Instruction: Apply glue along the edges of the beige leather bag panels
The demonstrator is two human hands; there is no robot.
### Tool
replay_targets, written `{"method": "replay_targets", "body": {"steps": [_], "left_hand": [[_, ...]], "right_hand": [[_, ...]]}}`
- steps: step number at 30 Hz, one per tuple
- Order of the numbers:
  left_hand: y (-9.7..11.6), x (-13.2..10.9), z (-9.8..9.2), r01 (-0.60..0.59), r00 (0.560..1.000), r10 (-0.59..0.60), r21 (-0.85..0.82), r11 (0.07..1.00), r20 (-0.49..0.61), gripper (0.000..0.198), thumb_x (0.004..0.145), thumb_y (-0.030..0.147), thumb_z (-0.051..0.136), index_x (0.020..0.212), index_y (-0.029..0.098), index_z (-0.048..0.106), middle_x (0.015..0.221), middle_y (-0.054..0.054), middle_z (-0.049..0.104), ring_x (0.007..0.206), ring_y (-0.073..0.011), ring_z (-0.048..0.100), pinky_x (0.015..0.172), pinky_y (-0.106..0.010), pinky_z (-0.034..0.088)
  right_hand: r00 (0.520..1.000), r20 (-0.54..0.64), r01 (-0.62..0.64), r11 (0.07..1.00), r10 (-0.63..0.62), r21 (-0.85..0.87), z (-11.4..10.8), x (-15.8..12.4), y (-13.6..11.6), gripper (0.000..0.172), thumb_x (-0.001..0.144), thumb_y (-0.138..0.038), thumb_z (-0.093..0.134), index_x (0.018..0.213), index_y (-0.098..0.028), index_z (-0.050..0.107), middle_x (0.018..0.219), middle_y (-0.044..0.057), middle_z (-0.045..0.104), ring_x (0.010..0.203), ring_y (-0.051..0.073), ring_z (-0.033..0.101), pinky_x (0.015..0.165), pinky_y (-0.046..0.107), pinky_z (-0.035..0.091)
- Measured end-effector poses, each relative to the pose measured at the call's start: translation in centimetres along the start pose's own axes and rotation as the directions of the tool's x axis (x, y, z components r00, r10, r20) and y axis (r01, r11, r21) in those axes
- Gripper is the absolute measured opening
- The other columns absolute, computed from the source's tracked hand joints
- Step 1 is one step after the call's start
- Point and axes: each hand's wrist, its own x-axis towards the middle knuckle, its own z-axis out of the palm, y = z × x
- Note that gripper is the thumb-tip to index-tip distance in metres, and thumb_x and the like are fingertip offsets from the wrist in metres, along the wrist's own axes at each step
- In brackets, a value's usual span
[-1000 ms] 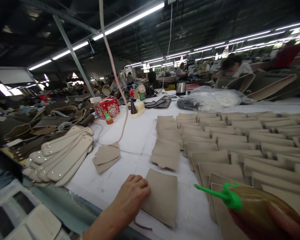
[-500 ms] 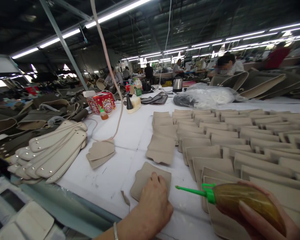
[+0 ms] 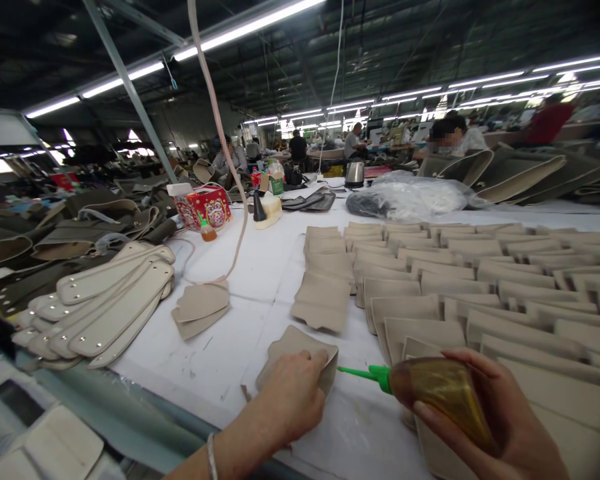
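Lower centre, my curled left hand (image 3: 296,388) is holding a beige panel (image 3: 291,341); my right hand (image 3: 510,415), wrapped round an amber bottle (image 3: 445,393), is apparently aligning the nozzle (image 3: 364,374), needing steadiness next.

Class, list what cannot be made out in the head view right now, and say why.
All in the head view:
Part of the beige panel: covered by the left hand.
Some fingers of the right hand: hidden behind the squeeze bottle.
Whether the green nozzle touches the panel: too small to tell.
Rightmost panels: cut off by the right edge.
Plastic bag contents: obscured by wrinkled plastic.
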Motion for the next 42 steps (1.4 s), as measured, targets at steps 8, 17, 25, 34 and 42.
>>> {"method": "replay_targets", "body": {"steps": [8,17,25,34,42], "left_hand": [[-0.5,-0.1,0.3,-0.041,0.999,0.04,-0.02,0.999,-0.029,0.055,0.074,0.016,0.042,0.127,0.021,0.055,0.095,-0.012,0.069,0.085,-0.0318,0.067,0.076,-0.045,0.054],[-0.6,0.0,0.6,-0.05,0.998,0.049,-0.033,0.998,-0.039,0.066,0.075,0.016,0.04,0.14,0.028,0.045,0.095,-0.011,0.069,0.083,-0.0318,0.068,0.075,-0.046,0.054],[-0.2,-0.1,0.4,-0.021,0.999,0.021,0.003,1.0,-0.024,0.058,0.075,0.017,0.041,0.13,0.029,0.054,0.09,-0.009,0.069,0.08,-0.0311,0.067,0.069,-0.042,0.053],[0.0,-0.4,0.6,0.013,1.0,-0.013,-0.007,1.0,-0.024,0.042,0.081,0.02,0.039,0.117,0.026,0.06,0.087,-0.008,0.066,0.08,-0.0288,0.067,0.069,-0.038,0.051],[-0.3,-0.5,1.2,0.01,1.0,-0.011,-0.112,0.994,-0.013,0.046,0.087,0.024,0.037,0.13,0.027,0.053,0.095,-0.008,0.062,0.085,-0.0273,0.065,0.073,-0.037,0.051]], "right_hand": [[0.972,0.187,0.195,0.934,-0.143,-0.3,2.2,0.0,0.0,0.054,0.074,-0.059,0.068,0.115,-0.027,0.051,0.108,0.003,0.062,0.094,0.027,0.063,0.082,0.035,0.052],[0.955,0.182,0.285,0.893,-0.234,-0.348,2.2,2.1,1.9,0.053,0.078,-0.058,0.066,0.118,-0.026,0.051,0.108,0.004,0.063,0.094,0.027,0.064,0.078,0.035,0.051],[0.937,0.303,0.277,0.898,-0.173,-0.342,1.6,1.4,1.2,0.052,0.077,-0.058,0.067,0.115,-0.028,0.05,0.1,0.003,0.066,0.084,0.026,0.066,0.071,0.033,0.053],[0.972,0.208,0.171,0.928,-0.105,-0.331,2.2,1.0,-0.2,0.05,0.074,-0.056,0.067,0.112,-0.026,0.053,0.095,0.002,0.066,0.082,0.026,0.065,0.072,0.034,0.05],[0.981,0.171,0.143,0.924,-0.087,-0.354,1.8,1.7,0.8,0.056,0.071,-0.06,0.068,0.113,-0.026,0.053,0.098,0.003,0.067,0.085,0.027,0.066,0.071,0.034,0.052]]}}
